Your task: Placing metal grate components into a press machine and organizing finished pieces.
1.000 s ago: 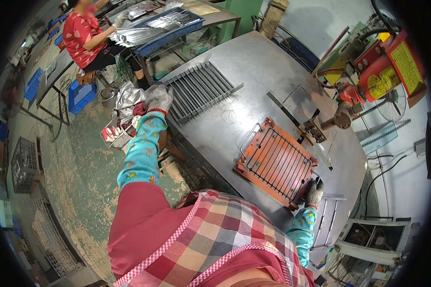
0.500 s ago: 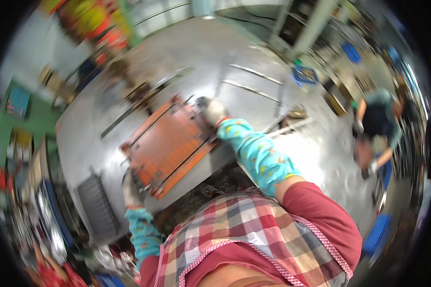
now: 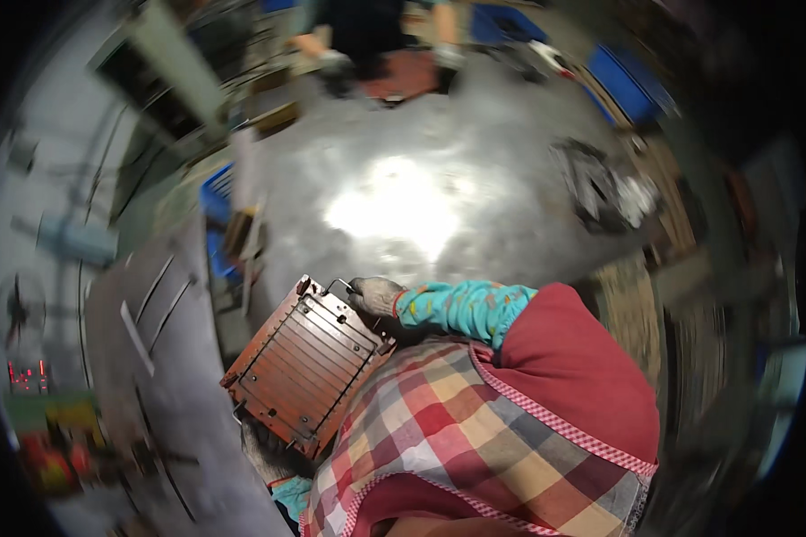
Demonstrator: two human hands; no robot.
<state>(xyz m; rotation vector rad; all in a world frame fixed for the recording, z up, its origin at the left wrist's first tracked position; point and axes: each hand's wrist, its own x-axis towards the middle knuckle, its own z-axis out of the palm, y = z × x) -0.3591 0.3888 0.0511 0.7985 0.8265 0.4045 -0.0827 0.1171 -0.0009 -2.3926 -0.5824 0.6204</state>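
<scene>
A reddish-brown rectangular metal plate (image 3: pixel 306 369), ribbed with parallel grooves and dotted with bolts, tilts close in front of my checked apron. Wire handles stick out at its two ends. My gloved right hand (image 3: pixel 376 295) is closed round the handle (image 3: pixel 338 285) at the plate's far right end. Down at the near left end, my gloved left hand (image 3: pixel 270 452) grips the other handle; the plate's edge and shadow partly cover its fingers.
A shiny metal table (image 3: pixel 304 206) spreads ahead, where a co-worker's gloved hands hold a reddish plate (image 3: pixel 403 76). Another metal table (image 3: pixel 121 295) with thin bars stands left. Blue crates (image 3: pixel 215 219) sit between. A grey bundle (image 3: pixel 591 183) and a blue bin (image 3: pixel 622 85) lie right.
I have turned to the right, carrying the plate off the left-hand table and in close to my apron. The co-worker's table now lies straight ahead. Both hands keep hold of the plate.
</scene>
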